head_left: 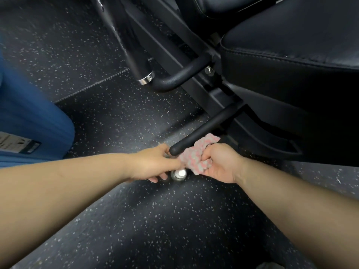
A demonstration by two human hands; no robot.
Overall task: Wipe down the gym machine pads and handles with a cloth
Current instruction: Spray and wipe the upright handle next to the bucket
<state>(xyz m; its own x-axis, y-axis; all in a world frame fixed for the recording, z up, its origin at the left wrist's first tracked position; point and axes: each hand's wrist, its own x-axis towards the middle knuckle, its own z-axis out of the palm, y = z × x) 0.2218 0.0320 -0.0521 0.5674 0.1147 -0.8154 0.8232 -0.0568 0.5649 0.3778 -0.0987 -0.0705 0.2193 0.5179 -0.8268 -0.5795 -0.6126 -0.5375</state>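
The cloth (194, 158) is soft, light and fluffy, so it is easy to bunch up and squeeze. The right hand (219, 164) grips it in a tight ball against the near tip of the black handle (206, 129). The left hand (151, 164) touches the cloth's edge, but I cannot tell if it pinches it. The handle is hard and stuck to the machine. It is long and points from the hands up and right, toward the seat pad (291, 55). I think wrapping the cloth around it works best.

Dark speckled floor (136, 220), black machine frame (215, 98)
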